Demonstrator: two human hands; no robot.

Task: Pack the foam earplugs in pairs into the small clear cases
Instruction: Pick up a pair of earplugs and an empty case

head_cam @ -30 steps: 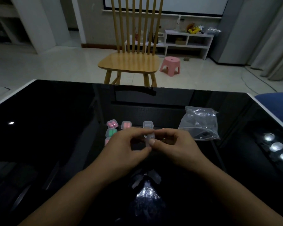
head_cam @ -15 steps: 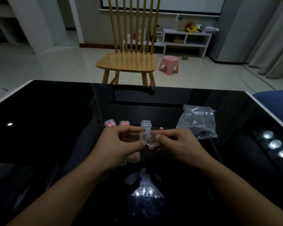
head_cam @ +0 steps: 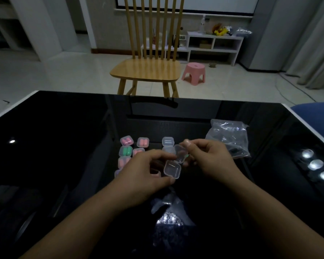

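Room: dim, with a pale tiled floor, a wooden spindle-back chair [head_cam: 146,70] just past the far edge of the table, a pink stool [head_cam: 194,73] to the right of the chair, and a white shelf unit [head_cam: 214,46] against the wall behind the stool.
Table [head_cam: 64,137]: glossy black top with a white rim, mirroring the chair back and several ceiling lights.
Open case [head_cam: 175,162]: small, clear, hinged, held above the table between both hands, its two halves spread apart; no earplug can be made out inside it.
Left hand [head_cam: 146,176]: fingers curled, thumb and fingertips pinching the nearer half of the open case at its left edge.
Right hand [head_cam: 211,159]: fingers curled, thumb and forefinger pinching the farther half of the open case; something small and green shows just under its fingers, too small to identify.
Filled cases [head_cam: 131,148]: a cluster lying on the table just left of the open case and beyond the left hand; one holds a green pair [head_cam: 126,151], the others hold pink pairs, and the nearest ones are partly hidden by the left hand.
Closed clear case [head_cam: 168,141]: on the table just beyond the open case, right of the filled cases; its contents cannot be told.
Plastic bag [head_cam: 228,137]: clear and crumpled, lying on the table right of the open case and beyond the right hand; what it holds is unclear.
Blue cushion [head_cam: 314,116]: beside the right edge of the table.
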